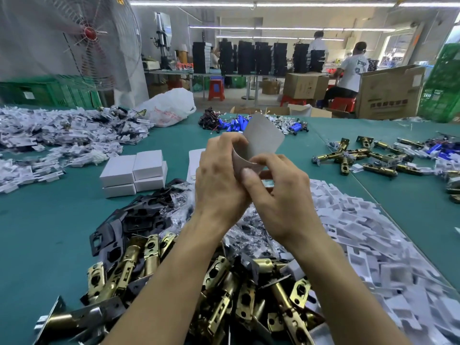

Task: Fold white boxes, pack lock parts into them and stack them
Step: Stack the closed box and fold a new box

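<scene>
Now both hands pinch one blank [262,136] above the tabletop's [62,220] middle: left hand [219,178] curled round its left edge, right hand [281,195] gripping its lower edge. Its long axis tilts up and away; latches [224,282] lie below, toward the near edge.

Bare teal tabletop [49,220] lies open at left; a heap of brass latch bolts [224,290] blocks the near middle, closed white cardboard boxes [134,170] stand beyond.
</scene>
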### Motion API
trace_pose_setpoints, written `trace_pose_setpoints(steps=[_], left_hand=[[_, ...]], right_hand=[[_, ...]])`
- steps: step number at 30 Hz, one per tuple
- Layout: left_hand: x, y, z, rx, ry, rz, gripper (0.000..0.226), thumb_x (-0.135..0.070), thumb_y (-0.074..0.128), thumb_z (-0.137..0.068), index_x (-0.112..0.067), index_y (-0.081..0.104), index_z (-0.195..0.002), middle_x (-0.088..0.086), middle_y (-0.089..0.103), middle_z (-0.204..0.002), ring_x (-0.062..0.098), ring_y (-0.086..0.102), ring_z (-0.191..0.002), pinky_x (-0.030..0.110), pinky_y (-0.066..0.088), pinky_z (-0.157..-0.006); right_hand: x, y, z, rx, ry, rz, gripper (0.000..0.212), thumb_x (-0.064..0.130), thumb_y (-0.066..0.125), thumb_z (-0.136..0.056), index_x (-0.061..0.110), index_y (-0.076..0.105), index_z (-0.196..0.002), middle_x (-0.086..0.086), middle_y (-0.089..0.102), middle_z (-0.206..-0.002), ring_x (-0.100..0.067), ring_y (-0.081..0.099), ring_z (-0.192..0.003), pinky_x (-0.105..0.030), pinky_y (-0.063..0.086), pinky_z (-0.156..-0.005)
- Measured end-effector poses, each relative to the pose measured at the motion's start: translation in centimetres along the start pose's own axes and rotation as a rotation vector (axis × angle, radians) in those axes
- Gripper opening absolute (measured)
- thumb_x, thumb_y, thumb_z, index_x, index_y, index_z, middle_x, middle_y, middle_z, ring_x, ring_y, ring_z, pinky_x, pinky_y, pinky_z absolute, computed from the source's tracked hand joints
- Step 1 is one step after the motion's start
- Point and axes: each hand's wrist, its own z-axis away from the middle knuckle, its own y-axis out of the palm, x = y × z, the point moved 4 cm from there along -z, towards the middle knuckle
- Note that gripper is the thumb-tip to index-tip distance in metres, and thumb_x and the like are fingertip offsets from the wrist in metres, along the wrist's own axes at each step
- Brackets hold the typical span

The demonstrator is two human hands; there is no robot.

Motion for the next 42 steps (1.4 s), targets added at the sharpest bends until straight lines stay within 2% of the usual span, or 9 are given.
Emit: trace_pose_setpoints(steps=[3, 6, 8, 13, 17, 19, 29, 38, 42], left_hand=[[-0.4, 0.4, 0.2, 0.042, 0.012, -0.182, 0.043, -0.050, 0.056, -0.079, -0.028, 0.045, -0.114, -0.002, 0.053, -0.110, 0.022, 0.046, -0.094, 0.037, 0.036, -0.074], [-0.4, 0.5, 0.3, 0.050, 0.034, -0.264, 0.042, -0.040, 0.063, -0.083, -0.029, 0.047, -0.120, -0.005, 0.049, -0.113, 0.020, 0.045, -0.097, 0.036, 0.032, -0.075], [-0.4, 0.5, 0.3, 0.061, 0.034, -0.269, 0.042, -0.041, 0.057, -0.082, -0.031, 0.045, -0.122, -0.006, 0.050, -0.115, 0.017, 0.043, -0.096, 0.036, 0.031, -0.076], [-0.4, 0.6, 0.3, 0.099, 0.066, -0.262, 0.052, -0.024, 0.072, -0.074, -0.039, 0.037, -0.111, -0.018, 0.043, -0.105, 0.016, 0.044, -0.089, 0.035, 0.031, -0.074], [-0.2, 0.7, 0.3, 0.147, 0.116, -0.248, 0.064, -0.019, 0.073, -0.064, -0.036, 0.038, -0.115, -0.016, 0.047, -0.105, 0.013, 0.041, -0.088, 0.034, 0.028, -0.074], [-0.3, 0.9, 0.4, 0.180, 0.133, -0.246, 0.078, -0.015, 0.075, -0.060, -0.037, 0.031, -0.121, -0.012, 0.051, -0.108, 0.015, 0.040, -0.088, 0.034, 0.028, -0.075], [-0.7, 0.9, 0.3, 0.161, 0.122, -0.253, 0.106, -0.021, 0.079, -0.054, -0.033, 0.022, -0.142, -0.005, 0.059, -0.122, 0.023, 0.054, -0.106, 0.033, 0.030, -0.081], [-1.2, 0.8, 0.2, 0.106, 0.097, -0.213, 0.097, -0.040, 0.072, -0.050, -0.016, 0.046, -0.140, 0.001, 0.060, -0.126, 0.023, 0.055, -0.110, 0.029, 0.031, -0.082], [-0.8, 1.1, 0.2, 0.084, 0.108, -0.288, 0.091, -0.039, 0.084, -0.058, -0.016, 0.046, -0.137, -0.001, 0.059, -0.123, 0.026, 0.054, -0.105, 0.033, 0.029, -0.078]], right_hand=[[0.2, -0.5, -0.2, -0.010, 0.029, 0.011, 0.029, 0.045, 0.053, -0.089, 0.023, 0.070, -0.089, 0.003, 0.066, -0.088, -0.004, 0.059, -0.082, -0.012, 0.044, -0.068], [0.2, -0.8, -0.3, -0.002, 0.051, -0.039, 0.023, 0.041, 0.058, -0.091, 0.024, 0.074, -0.089, 0.004, 0.069, -0.086, -0.006, 0.064, -0.085, -0.026, 0.050, -0.078], [0.3, -1.1, -0.2, -0.036, 0.049, -0.072, 0.020, 0.035, 0.063, -0.090, 0.028, 0.069, -0.108, 0.006, 0.066, -0.099, -0.008, 0.063, -0.093, -0.031, 0.052, -0.083], [0.1, -1.8, -0.3, -0.131, 0.140, -0.397, 0.069, 0.022, 0.071, -0.089, 0.030, 0.033, -0.146, 0.009, 0.062, -0.112, -0.016, 0.070, -0.081, -0.029, 0.059, -0.072], [-0.1, -2.5, -0.8, -0.202, 0.314, -0.636, 0.018, 0.030, 0.052, -0.102, 0.024, 0.069, -0.106, 0.010, 0.071, -0.094, -0.018, 0.068, -0.088, -0.055, 0.058, -0.080], [-0.2, -2.5, -0.8, -0.202, 0.369, -0.723, 0.024, 0.027, 0.051, -0.102, 0.023, 0.072, -0.090, 0.008, 0.072, -0.084, -0.014, 0.065, -0.081, -0.044, 0.057, -0.073], [-1.1, -1.7, -0.9, -0.082, 0.487, -0.858, 0.014, 0.008, 0.068, -0.089, 0.018, 0.065, -0.098, -0.005, 0.074, -0.082, -0.016, 0.067, -0.074, -0.036, 0.054, -0.070], [-1.1, -2.5, -0.7, -0.211, 0.342, -0.557, 0.014, 0.012, 0.075, -0.085, 0.020, 0.065, -0.078, -0.006, 0.075, -0.083, -0.023, 0.073, -0.085, -0.055, 0.059, -0.075], [-0.4, -2.4, -0.7, -0.219, 0.276, -0.382, 0.008, 0.016, 0.074, -0.085, 0.021, 0.072, -0.079, 0.007, 0.073, -0.076, -0.010, 0.071, -0.076, -0.044, 0.060, -0.071]])
